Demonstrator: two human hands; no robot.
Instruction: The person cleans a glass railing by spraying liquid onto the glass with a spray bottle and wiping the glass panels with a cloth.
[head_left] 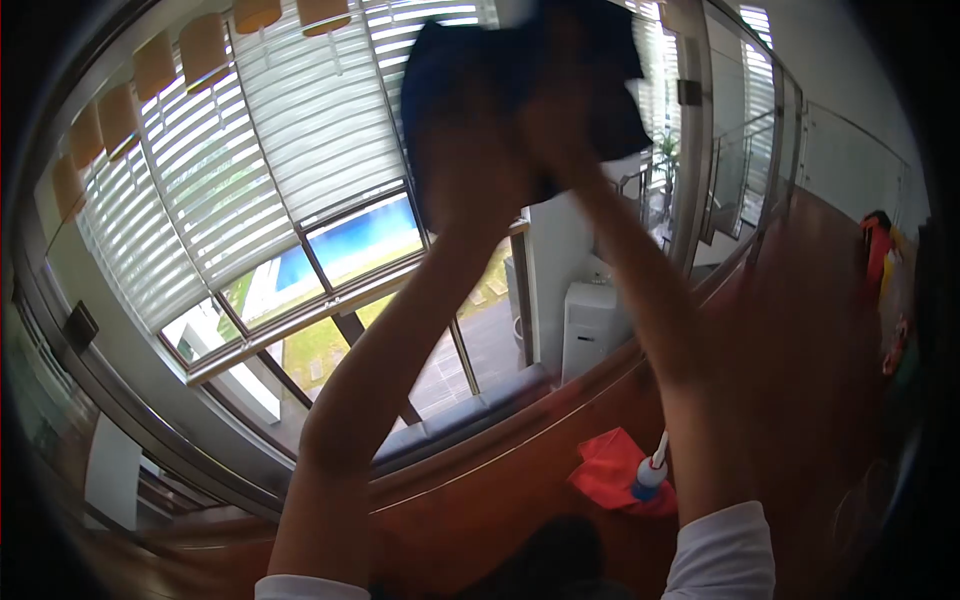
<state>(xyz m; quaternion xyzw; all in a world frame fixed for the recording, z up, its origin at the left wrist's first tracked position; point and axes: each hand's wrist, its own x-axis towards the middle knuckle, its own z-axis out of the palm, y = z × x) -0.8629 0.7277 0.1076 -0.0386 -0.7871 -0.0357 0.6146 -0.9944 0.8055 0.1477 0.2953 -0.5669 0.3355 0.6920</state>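
A dark blue cloth (615, 110) is raised high in front of the windows, both hands gripping it. My left hand (475, 175) is on its left part, and my right hand (560, 125) holds it close beside, near the middle. Motion blurs both hands and the fingers are hard to make out. Below, on the reddish-brown wooden floor (480, 530), lies a red cloth (610, 468). A bottle with a blue lower part and white top (650, 478) is on or against that cloth, partly behind my right forearm.
A glass panel with a metal frame (170, 400) stands before me. Beyond and lower are tall windows with striped blinds (330, 120), hanging lamps (204, 52) and a white appliance (592, 330). Red and yellow items (880, 260) sit at the far right, near a glass-sided staircase (740, 170).
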